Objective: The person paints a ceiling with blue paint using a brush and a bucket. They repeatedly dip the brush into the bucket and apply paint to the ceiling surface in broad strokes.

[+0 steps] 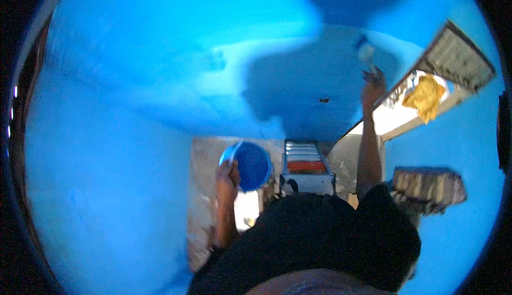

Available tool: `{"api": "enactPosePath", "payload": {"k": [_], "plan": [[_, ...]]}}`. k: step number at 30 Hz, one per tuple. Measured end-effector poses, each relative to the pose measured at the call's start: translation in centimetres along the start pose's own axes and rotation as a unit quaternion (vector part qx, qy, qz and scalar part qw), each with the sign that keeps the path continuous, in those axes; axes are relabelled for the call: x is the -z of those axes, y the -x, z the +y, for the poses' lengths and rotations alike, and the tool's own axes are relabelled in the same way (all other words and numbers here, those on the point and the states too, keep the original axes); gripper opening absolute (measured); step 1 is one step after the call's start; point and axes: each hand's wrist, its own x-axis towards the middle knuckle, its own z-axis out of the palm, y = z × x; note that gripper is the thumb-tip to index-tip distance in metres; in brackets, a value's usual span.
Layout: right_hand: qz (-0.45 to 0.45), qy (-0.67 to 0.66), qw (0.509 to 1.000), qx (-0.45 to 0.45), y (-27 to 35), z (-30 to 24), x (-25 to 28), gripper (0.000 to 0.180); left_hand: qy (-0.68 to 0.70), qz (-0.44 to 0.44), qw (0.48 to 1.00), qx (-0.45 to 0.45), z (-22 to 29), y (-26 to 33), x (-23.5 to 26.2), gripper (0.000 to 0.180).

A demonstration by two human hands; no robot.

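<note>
My right hand [374, 86], raised against the wall, is closed round the handle of a paintbrush [366, 51]. The bristles look dark with blue paint and lie on or very close to the wall [314, 71]; contact is hard to judge. Part of this wall is a paler blue band, and a large shadow covers its middle. Lower down on the left, my left hand [228, 173] grips the rim of a round bucket [254, 166] that is blue inside. Both hands are slightly blurred.
Below me stands a metal stepladder [305, 159] with a red step. An opening at right has a tilted panel [460, 55] and a yellow cloth [425, 98]. A ragged, striped block [429, 186] juts out at right. A small socket hole [324, 100] sits in the wall.
</note>
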Motion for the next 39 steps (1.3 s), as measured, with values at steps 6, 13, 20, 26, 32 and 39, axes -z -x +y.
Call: {"api": "enactPosePath", "payload": {"k": [6,13,20,26,32,39], "plan": [[-0.26,0.07,0.958,-0.099,2.8,-18.9,1.9,0.025,-0.039,-0.062,0.997,0.036,3.5,-0.2,-2.2,0.02],[-0.513,0.107,0.843,-0.125,6.9,-26.4,0.0,0.021,-0.022,-0.139,0.989,0.051,7.1,-0.4,-4.3,0.028],[-0.645,0.179,0.742,0.044,10.7,-26.7,-5.4,0.022,-0.07,-0.231,0.968,0.067,8.1,-1.0,-6.9,0.031],[-0.731,0.306,0.594,0.138,17.3,-20.2,-8.2,0.02,-0.192,-0.285,0.913,-0.221,6.5,-1.2,-9.7,0.015],[-0.693,0.212,0.664,0.187,19.0,-17.1,-7.4,0.021,-0.079,-0.259,0.962,0.042,7.1,0.5,-10.8,0.015],[-0.698,0.172,0.695,0.012,15.1,-20.7,-4.2,0.017,-0.043,-0.307,0.949,0.049,4.6,-0.4,-12.0,0.015]]}}
